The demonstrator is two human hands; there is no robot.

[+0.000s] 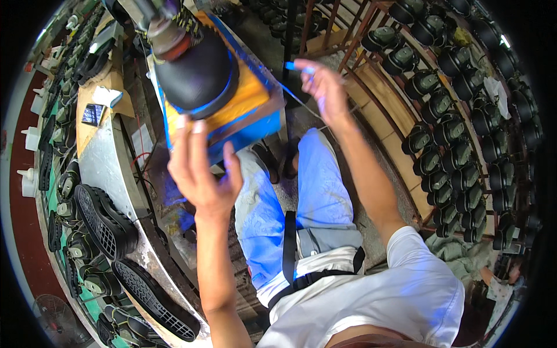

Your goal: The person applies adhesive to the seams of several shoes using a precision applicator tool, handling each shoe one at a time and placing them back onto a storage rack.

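while left grip (203, 177) spreads wide at black shoe (194, 78), right grip (326, 93) is unclear.

A smooth, black, dome-shaped shoe piece (197, 78), blue along its rim, sits with its rounded end toward the person over the orange-yellow top of a blue box-shaped stand (253, 87), below a grey metal fitting (163, 33).

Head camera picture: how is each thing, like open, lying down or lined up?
Rounded black shoe: toe toward the person
Bare left hand: open, fingertips at the shoe's toe
Bare right hand: raised, blurred, grip unclear
Lowest black grid-patterned sole: lying, grid side up
Round fan: spinning or stopped, can't tell
Black-and-green shoes: lined up in rows
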